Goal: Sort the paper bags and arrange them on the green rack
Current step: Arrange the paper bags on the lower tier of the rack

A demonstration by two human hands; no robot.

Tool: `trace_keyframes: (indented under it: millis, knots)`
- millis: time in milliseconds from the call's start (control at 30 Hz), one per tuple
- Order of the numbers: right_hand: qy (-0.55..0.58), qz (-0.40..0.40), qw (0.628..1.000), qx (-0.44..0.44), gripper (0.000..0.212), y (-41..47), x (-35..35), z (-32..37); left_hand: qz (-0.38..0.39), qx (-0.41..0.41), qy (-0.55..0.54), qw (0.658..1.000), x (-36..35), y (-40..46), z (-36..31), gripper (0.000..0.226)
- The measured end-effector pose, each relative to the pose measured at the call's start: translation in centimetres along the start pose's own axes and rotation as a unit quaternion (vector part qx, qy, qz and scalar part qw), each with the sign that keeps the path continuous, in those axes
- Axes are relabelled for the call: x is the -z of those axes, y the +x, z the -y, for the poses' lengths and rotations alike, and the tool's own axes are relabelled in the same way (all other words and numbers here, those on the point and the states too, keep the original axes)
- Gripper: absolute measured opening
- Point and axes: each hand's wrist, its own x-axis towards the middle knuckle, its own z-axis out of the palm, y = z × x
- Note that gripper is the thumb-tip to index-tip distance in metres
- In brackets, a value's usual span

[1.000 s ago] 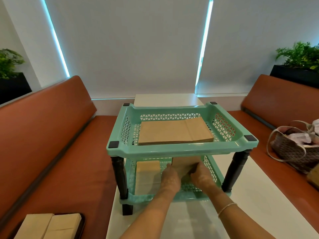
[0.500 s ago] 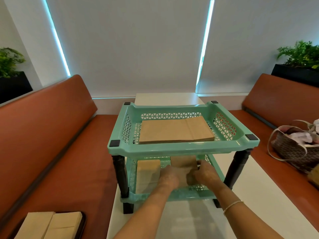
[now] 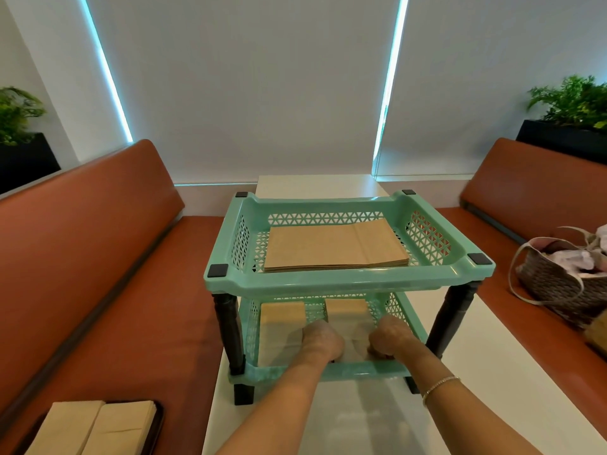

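A green two-tier rack (image 3: 348,280) with black legs stands on the white table (image 3: 466,372). Its top shelf carries a flat stack of large brown paper bags (image 3: 335,246). On the lower shelf a small bag stack (image 3: 282,318) lies at the left and a second small stack (image 3: 349,318) lies at the right. My left hand (image 3: 322,338) and my right hand (image 3: 391,336) reach into the lower shelf and hold the right stack by its two sides, fingers curled on it. More brown bags (image 3: 95,428) sit on a dark tray at bottom left.
Orange benches (image 3: 98,257) run along both sides of the table. A woven handbag (image 3: 565,284) lies on the right bench. Potted plants (image 3: 571,103) stand behind the bench backs. A white window blind fills the back wall.
Both hands have pushed the small bag stack deeper into the lower shelf and lowered it onto the shelf, moving apart to its two sides.
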Motion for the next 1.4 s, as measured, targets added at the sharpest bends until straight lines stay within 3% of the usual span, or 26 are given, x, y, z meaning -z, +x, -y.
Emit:
trace_keyframes:
  millis: [133,267,933,1133,1267,1400]
  knots:
    - [0.000,-0.016,1.000,-0.004,0.028,0.0,-0.2,0.1,0.027,-0.057,0.025,0.998,-0.3,0.4,0.2,0.035]
    - [-0.006,-0.026,1.000,-0.008,0.029,-0.1,-0.4,0.3,0.002,-0.006,-0.015,1.000,-0.5,0.2,-0.3,0.033]
    - [0.014,-0.044,0.999,-0.016,0.023,0.0,-1.3,0.7,-0.049,0.012,-0.091,0.995,-1.1,0.0,-0.8,0.029]
    - [0.040,-0.037,0.998,-0.017,0.022,-0.1,-1.3,0.5,-0.064,0.050,-0.118,0.990,-0.4,0.6,0.4,0.023]
    - [0.079,-0.048,0.995,-0.025,0.012,0.2,-1.5,0.9,-0.095,0.094,-0.072,0.988,1.0,1.1,2.7,0.029]
    - [0.086,-0.073,0.994,-0.014,0.006,0.3,-1.3,2.3,-0.067,0.153,-0.033,0.985,1.1,1.4,4.6,0.036]
